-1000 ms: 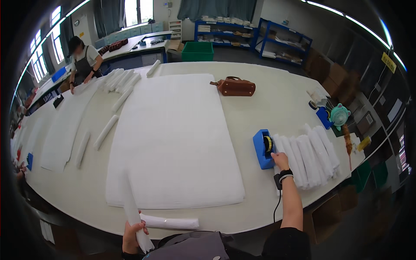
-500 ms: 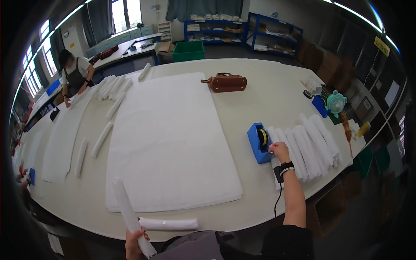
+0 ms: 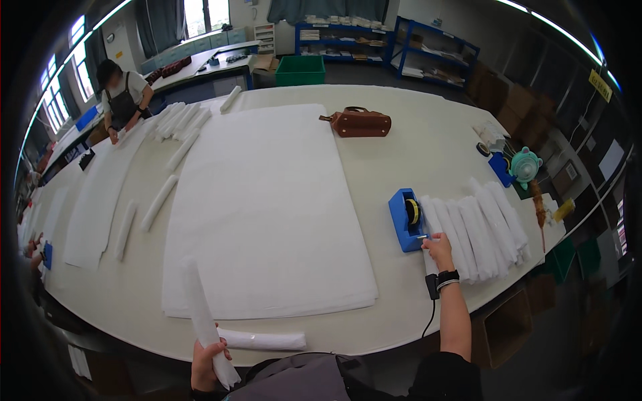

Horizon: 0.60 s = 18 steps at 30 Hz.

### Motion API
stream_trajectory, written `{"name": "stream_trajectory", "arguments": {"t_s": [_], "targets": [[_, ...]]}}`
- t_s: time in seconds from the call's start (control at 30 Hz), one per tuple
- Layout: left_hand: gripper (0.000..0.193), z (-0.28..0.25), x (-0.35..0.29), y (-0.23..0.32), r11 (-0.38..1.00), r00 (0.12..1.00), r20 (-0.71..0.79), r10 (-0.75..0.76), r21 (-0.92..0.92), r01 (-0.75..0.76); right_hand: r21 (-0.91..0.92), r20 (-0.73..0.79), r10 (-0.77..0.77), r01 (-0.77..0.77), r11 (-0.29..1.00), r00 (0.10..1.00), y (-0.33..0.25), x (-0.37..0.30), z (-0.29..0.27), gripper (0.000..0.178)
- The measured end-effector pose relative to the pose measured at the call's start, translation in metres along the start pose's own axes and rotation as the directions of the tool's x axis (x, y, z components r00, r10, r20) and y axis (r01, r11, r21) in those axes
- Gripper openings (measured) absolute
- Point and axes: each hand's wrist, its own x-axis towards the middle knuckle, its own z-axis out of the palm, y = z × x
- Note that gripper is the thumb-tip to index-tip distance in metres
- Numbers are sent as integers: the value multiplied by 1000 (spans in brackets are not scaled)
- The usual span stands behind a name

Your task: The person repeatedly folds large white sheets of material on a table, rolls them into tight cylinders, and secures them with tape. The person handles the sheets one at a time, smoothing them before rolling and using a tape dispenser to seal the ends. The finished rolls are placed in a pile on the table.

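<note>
My left hand (image 3: 211, 363) is wrapped round the lower part of a rolled white sheet (image 3: 198, 304), which slants up over the near edge of the paper stack. Close beside it another white roll (image 3: 264, 339) lies along the table's front edge. On the right, my right hand (image 3: 439, 250) is closed in a pinch at the cutting end of a blue tape dispenser (image 3: 402, 224). A small pale bit of tape (image 3: 422, 236) shows at the fingertips. The dispenser carries a yellow-cored tape roll (image 3: 413, 212). A row of white rolls (image 3: 478, 230) lies right of the dispenser.
A large stack of white sheets (image 3: 267, 200) covers the table's middle. Beyond it stands a brown handbag (image 3: 361, 123). More rolls (image 3: 177, 123) lie at far left, near a person (image 3: 124, 97) working there. A mint-green fan (image 3: 525, 165) and a second blue dispenser (image 3: 500, 168) stand at right.
My right hand has drawn slightly back and right from the dispenser's cutting end. The left hand still grips the roll, and the whole view has shifted slightly.
</note>
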Motion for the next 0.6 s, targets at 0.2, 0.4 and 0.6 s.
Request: {"name": "stream_trajectory", "arguments": {"t_s": [0.2, 0.4, 0.6], "targets": [[67, -7, -4, 1, 1000, 1000, 23, 11, 16, -12, -112, -55, -145, 139, 984, 988, 16, 4, 31, 41], [64, 6, 25, 20, 1000, 974, 227, -6, 4, 5, -541, -189, -299, 155, 827, 935, 22, -41, 18, 35], [52, 9, 20, 27, 1000, 964, 267, 3, -10, -1, 330, 399, -397, 274, 903, 826, -93, -186, 146, 33]]}}
